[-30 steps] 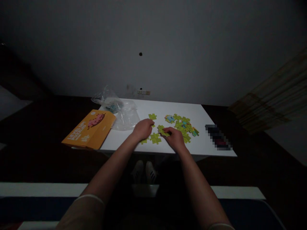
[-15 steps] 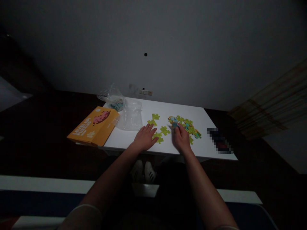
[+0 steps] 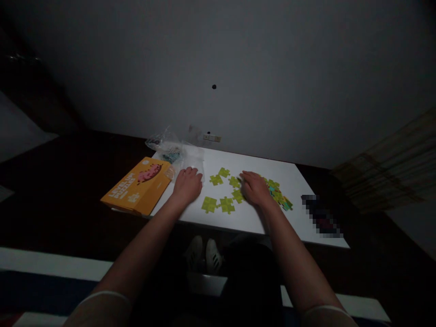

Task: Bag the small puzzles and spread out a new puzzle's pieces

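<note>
On a small white table [image 3: 245, 218], several loose green puzzle pieces [image 3: 218, 204] lie between my hands. My left hand [image 3: 187, 185] rests palm down at the edge of a clear plastic bag [image 3: 190, 159], fingers curled loosely, holding nothing I can make out. My right hand [image 3: 254, 187] lies flat with fingers stretched over green pieces, next to a pile of green and blue pieces [image 3: 279, 195] on its right. The room is dim.
An orange puzzle box [image 3: 138, 186] overhangs the table's left edge. A dark blurred object [image 3: 322, 215] lies at the table's right edge. A grey wall stands behind the table. My shoes [image 3: 202, 254] show under the table on a dark floor.
My left hand has moved left from the green pieces to the plastic bag. My right hand has shifted left from the colourful pile onto loose green pieces. The camera has tilted slightly.
</note>
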`<state>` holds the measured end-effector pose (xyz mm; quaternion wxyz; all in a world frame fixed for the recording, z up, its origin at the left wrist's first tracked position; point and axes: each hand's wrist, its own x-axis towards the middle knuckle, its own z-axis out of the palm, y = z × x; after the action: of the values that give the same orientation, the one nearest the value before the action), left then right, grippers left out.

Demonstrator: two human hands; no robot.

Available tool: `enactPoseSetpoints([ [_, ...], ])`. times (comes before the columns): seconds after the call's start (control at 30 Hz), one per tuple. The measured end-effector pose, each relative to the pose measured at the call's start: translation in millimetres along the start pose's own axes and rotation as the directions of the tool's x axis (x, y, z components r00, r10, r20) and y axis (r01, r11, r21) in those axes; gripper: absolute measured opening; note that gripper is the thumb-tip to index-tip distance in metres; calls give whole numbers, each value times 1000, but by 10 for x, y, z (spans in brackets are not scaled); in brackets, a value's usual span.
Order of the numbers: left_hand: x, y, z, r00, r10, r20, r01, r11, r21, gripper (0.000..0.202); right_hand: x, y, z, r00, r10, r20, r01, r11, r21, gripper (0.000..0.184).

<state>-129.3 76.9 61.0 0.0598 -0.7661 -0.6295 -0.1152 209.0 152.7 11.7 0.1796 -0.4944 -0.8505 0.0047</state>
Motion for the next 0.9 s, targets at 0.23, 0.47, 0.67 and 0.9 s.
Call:
enactPoseSetpoints([
  [0.23,192,233,106,1000,26,6,-25,999,-46,49,40,459,-69,979,154,133,-149,988,-47,61],
  [0.47,-133,1070,334,948,289,134,-239,923,-302,61,-48,607,-191,979,199,34,-202,964,171,76],
  [0.67,-263,1194,566,958,274,90,-226,908,-353,59,-174,589,-315,940,340,-33,-287,838,463,80],
  [0.9,-205,1165,556,997,-31,-68,-29,682,-730,48,-370,-90,-252,900,436,-6,-255,536,805,94],
])
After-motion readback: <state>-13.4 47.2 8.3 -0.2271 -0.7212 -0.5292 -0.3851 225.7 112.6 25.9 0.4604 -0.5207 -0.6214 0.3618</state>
